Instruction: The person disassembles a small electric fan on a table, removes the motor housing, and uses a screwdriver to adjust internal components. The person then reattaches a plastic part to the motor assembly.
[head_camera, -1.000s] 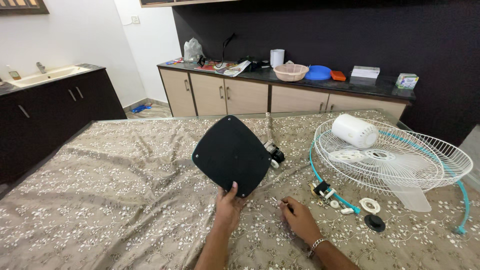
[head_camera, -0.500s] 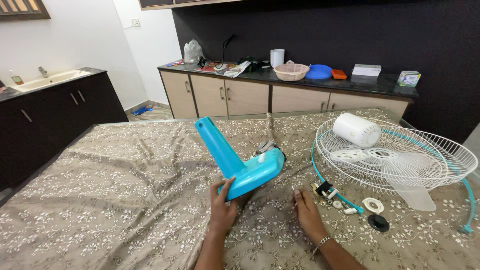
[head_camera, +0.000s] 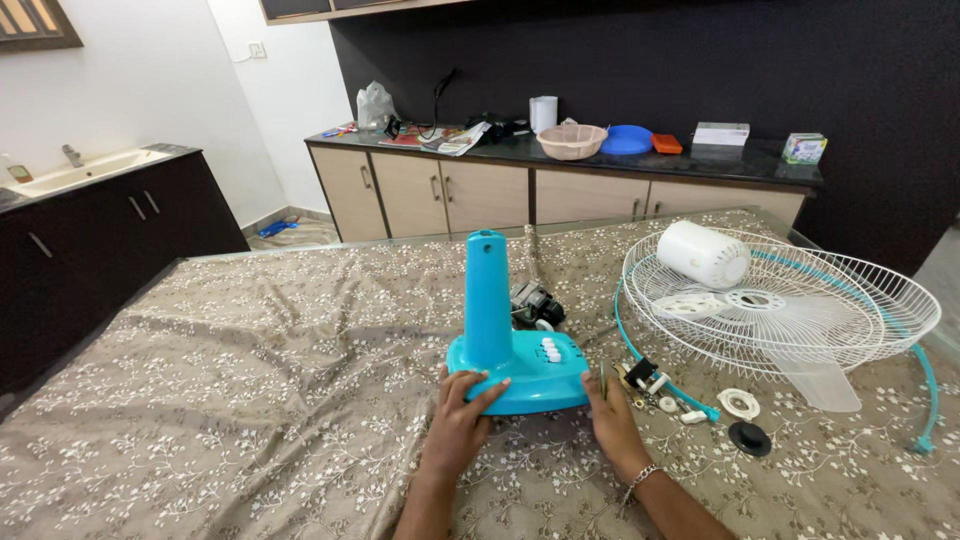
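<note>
We see a turquoise fan base (head_camera: 520, 362) standing upright on a table covered with a brown floral cloth (head_camera: 250, 380), its hollow neck rising straight up and a row of white push buttons on the foot, facing the person. The left hand (head_camera: 462, 415) rests on the near left edge of the foot, fingers spread over the rim and the thumb reaching onto the top, a loose open hold rather than a closed grasp. The right hand (head_camera: 610, 415) lies against the near right edge of the foot, palm toward it and fingers flat; a thin rod-like thing seems to stand between its fingers, but we cannot tell what it is or whether the hand truly grips it. A beaded bracelet sits on the right wrist. Just behind the base lies a small dark motor part (head_camera: 535, 303). To the right, a white wire fan guard (head_camera: 850, 330) lies flat with a white motor housing (head_camera: 703, 253) and translucent blades (head_camera: 800, 370) in it, and a turquoise rim ring (head_camera: 925, 390) around it. Between the base and the guard sit small loose parts: a connector block (head_camera: 643, 375), a white ring (head_camera: 740, 403) and a black cap (head_camera: 749, 437).
</note>
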